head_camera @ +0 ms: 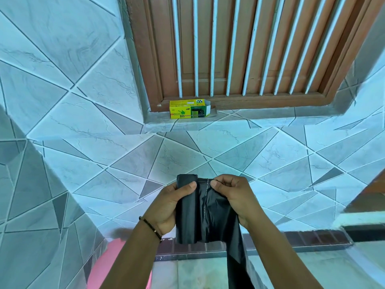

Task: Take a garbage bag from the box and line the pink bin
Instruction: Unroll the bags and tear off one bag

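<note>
My left hand grips a black roll of garbage bags, held upright in front of the tiled wall. My right hand pinches the unrolled black bag just right of a perforated seam; the loose bag hangs down past my right forearm. The yellow-green bag box lies on the window ledge above, its right flap open. Part of the pink bin shows at the lower left, mostly hidden by my left forearm.
A brown wooden window with white bars sits above the tiled ledge. Blue-grey tiled walls close in at front and left. A dark brick strip runs along the floor edge, with pale floor tiles below.
</note>
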`<act>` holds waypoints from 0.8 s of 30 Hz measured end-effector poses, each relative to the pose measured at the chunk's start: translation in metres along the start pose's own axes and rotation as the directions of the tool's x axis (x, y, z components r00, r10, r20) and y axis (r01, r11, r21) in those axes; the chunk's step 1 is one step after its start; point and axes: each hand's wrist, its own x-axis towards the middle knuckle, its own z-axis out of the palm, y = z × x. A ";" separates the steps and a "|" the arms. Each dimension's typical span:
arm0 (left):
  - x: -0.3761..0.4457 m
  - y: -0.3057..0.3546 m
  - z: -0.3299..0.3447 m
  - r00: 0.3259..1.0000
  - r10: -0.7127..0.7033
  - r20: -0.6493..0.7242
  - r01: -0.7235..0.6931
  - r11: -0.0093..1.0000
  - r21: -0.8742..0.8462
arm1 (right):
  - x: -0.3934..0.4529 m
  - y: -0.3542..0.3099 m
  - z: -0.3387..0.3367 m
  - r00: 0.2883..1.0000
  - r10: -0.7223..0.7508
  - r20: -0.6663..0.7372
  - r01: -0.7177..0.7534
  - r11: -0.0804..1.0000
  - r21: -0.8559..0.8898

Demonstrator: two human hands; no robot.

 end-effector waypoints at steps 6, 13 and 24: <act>0.004 -0.002 0.004 1.000 0.019 -0.022 -0.020 0.998 -0.053 | 0.001 0.005 0.008 0.992 -0.028 -0.123 0.040 0.995 0.096; 0.008 0.016 -0.030 0.992 0.074 -0.100 -0.089 0.984 -0.154 | -0.002 0.001 -0.015 0.984 0.029 -0.176 -0.010 0.994 0.106; 0.011 0.002 -0.027 0.970 -0.205 -0.126 0.124 0.876 -0.467 | -0.001 -0.009 -0.018 1.000 -0.014 0.004 0.014 1.000 -0.027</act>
